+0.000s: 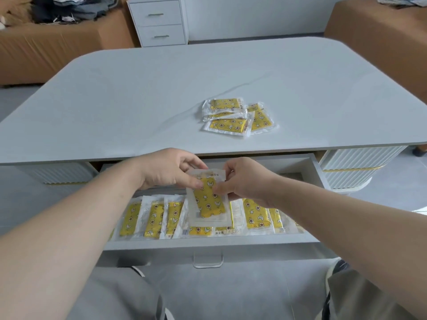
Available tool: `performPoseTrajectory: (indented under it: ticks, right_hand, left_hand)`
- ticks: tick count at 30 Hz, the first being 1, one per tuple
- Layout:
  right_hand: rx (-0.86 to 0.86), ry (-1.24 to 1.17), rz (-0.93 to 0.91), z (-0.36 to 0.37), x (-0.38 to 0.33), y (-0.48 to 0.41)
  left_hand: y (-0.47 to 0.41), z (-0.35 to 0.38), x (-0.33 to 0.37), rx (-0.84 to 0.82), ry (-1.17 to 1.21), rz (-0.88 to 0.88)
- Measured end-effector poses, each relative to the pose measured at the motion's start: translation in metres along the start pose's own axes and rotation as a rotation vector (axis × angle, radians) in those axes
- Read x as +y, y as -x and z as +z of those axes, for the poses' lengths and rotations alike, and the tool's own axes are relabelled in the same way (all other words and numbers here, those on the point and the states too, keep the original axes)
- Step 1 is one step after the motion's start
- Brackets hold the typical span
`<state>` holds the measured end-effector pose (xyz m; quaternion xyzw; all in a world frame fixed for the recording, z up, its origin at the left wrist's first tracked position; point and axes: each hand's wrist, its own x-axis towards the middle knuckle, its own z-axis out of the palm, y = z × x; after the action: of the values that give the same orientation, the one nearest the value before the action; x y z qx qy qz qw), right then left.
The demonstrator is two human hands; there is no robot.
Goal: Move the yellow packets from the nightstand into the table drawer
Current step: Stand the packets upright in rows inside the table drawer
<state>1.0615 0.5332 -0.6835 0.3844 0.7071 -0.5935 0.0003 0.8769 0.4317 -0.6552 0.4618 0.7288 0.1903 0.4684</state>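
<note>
A yellow packet (209, 202) in clear wrap hangs over the open table drawer (208, 242). My left hand (171, 168) pinches its upper left edge. My right hand (245, 179) pinches its right side. Below it, several yellow packets (153, 219) stand in a row inside the drawer. A small pile of yellow packets (238, 116) lies on the grey tabletop (138, 100), right of the middle. The white nightstand (159, 20) with two drawers stands behind the table, its top out of view.
The drawer's clear handle (208, 260) juts toward my knees. Brown beds (57, 49) flank the nightstand, with dark clothes heaped on the left one. Ribbed white table bases (353, 167) sit at both sides of the drawer.
</note>
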Motion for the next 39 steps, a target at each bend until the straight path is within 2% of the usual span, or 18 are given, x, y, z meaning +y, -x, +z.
performPoseTrajectory:
  ticks: [4,9,14,16,23,25,28,30,32,34,36,39]
  right_hand:
    - [-0.044,-0.047,0.01,0.017,0.001,-0.002]
    - [0.018,0.32,-0.1,0.012,0.002,-0.006]
    - [0.08,0.452,-0.185,0.004,0.0,-0.009]
    - [0.126,0.507,-0.231,0.003,-0.002,-0.009]
    - [0.291,0.501,-0.334,-0.006,-0.011,-0.009]
    - [0.373,0.483,-0.329,-0.012,-0.015,-0.01]
    - [0.522,0.497,-0.332,-0.028,-0.019,-0.018]
    - [0.59,0.579,-0.323,-0.042,-0.018,-0.025]
    - [0.606,0.719,-0.272,-0.053,-0.015,-0.031]
    - [0.591,0.796,-0.217,-0.06,-0.011,-0.035]
    - [0.552,0.838,-0.202,-0.065,-0.008,-0.04]
    - [0.459,0.907,-0.158,-0.071,-0.005,-0.046]
  left_hand:
    - [-0.006,0.001,-0.01,0.016,-0.087,-0.051]
    - [-0.016,-0.001,-0.042,0.025,-0.331,-0.222]
    - [-0.025,0.016,-0.066,0.082,-0.611,-0.254]
    - [-0.026,0.021,-0.069,0.116,-0.652,-0.253]
    - [-0.021,0.024,-0.046,0.102,-0.832,-0.303]
    - [-0.019,0.023,-0.022,0.109,-0.836,-0.265]
    - [-0.016,0.018,0.017,0.233,-0.603,-0.108]
    - [-0.015,0.017,0.037,0.407,-0.478,0.024]
    - [-0.023,0.019,0.047,0.628,-0.495,0.14]
    - [-0.037,0.022,0.052,0.756,-0.513,0.225]
    - [-0.056,0.022,0.053,0.759,-0.553,0.247]
    - [-0.08,0.019,0.053,0.662,-0.636,0.207]
